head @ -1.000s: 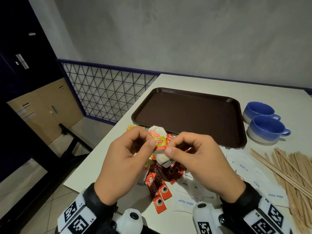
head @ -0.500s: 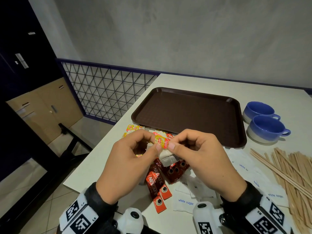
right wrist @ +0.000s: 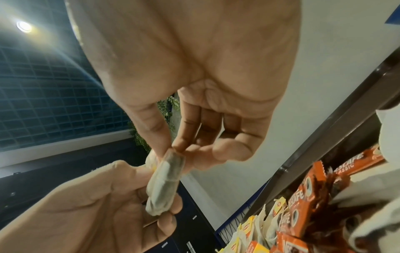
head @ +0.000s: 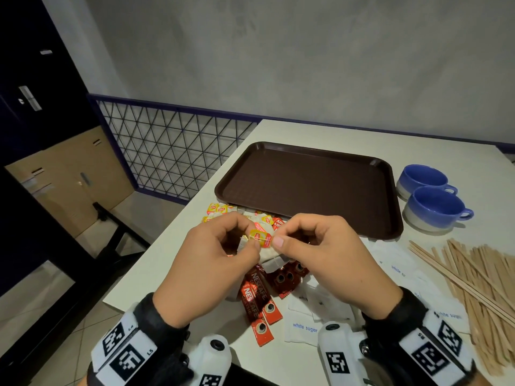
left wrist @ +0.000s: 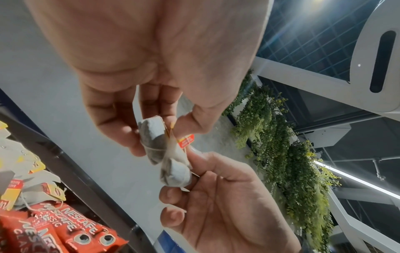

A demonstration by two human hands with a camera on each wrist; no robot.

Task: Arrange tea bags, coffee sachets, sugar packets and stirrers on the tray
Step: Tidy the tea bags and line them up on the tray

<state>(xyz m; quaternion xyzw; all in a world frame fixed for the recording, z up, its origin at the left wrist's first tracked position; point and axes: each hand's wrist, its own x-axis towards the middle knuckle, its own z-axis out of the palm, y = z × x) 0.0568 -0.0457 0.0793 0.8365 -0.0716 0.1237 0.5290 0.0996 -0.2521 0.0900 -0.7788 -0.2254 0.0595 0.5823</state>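
Both hands meet above the near edge of the tabletop [head: 348, 135], sharing one tea bag [left wrist: 171, 157]. The left hand [head: 206, 271] has its fingers curled and its thumb and forefinger pinched on the bag's yellow-and-red tag [head: 260, 238]; the right hand [head: 323, 260] pinches the same bag from the other side, its remaining fingers loosely bent.

Beneath the hands lie the loose tea bags [head: 220, 208], just beside the near left corner of the brown tray [head: 306, 188], which holds nothing. Red coffee sachets [head: 257, 299] fan out toward the near edge, partly covered by the hands. White sugar packets [head: 303, 327] lie to the right of them, and wooden stirrers [head: 479, 277] are heaped at the far right. Two blue cups [head: 434, 204] stand just beside the tray's right rim, touching each other.

From the head camera the held bag is mostly hidden behind the fingers; only its tag and a corner of paper show. The left wrist camera shows the bag's two grey pouches folded together with string across them, and the right wrist camera shows it edge-on between both thumbs, with the tray rim and the sachets below.
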